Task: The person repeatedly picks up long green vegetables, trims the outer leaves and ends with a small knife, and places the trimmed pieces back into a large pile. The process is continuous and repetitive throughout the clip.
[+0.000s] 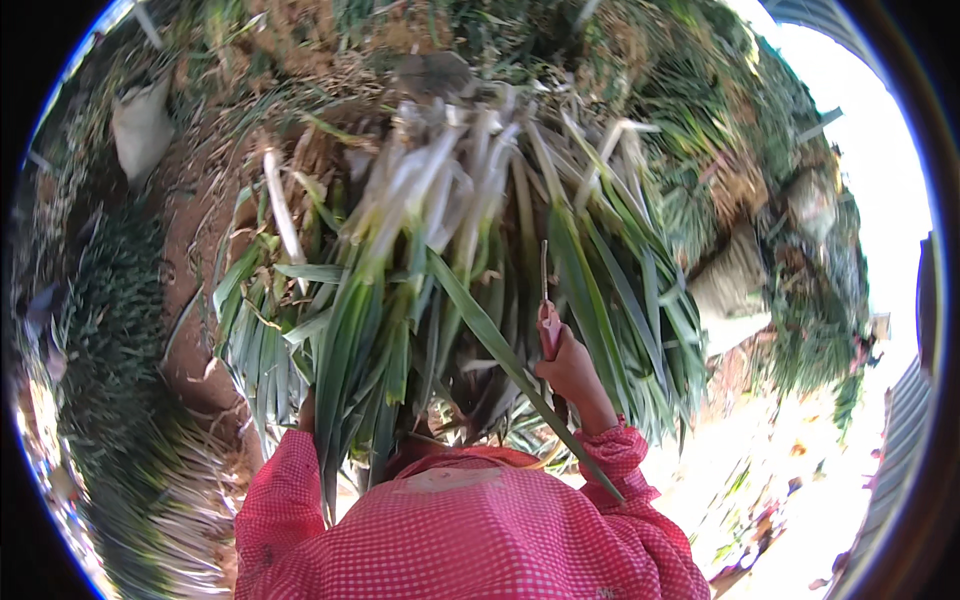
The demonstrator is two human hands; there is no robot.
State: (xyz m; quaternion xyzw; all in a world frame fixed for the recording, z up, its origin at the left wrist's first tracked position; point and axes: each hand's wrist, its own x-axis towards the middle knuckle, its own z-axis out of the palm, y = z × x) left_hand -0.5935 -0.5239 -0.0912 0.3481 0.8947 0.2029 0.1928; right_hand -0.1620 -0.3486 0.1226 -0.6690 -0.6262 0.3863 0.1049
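Observation:
A large heap of leeks (480,300) spreads in front of me, white stalks pointing away and green leaves hanging towards my body. My right hand (574,371) grips a pink-handled knife (550,330) over the leaves right of centre. Its narrow blade points away from me and is seen nearly edge-on. One long loose leaf (495,341) runs diagonally past that hand to my right sleeve. My left hand (307,412) is mostly covered by leaves at the heap's near left side; its fingers are hidden. The white stalks are blurred.
At the left, a long row of leeks (112,315) borders a strip of bare soil (191,330). A pale sack (142,131) lies at the far left, another sack (731,292) at the right. Beyond the heap are a dark flat object (435,73) and plant scraps.

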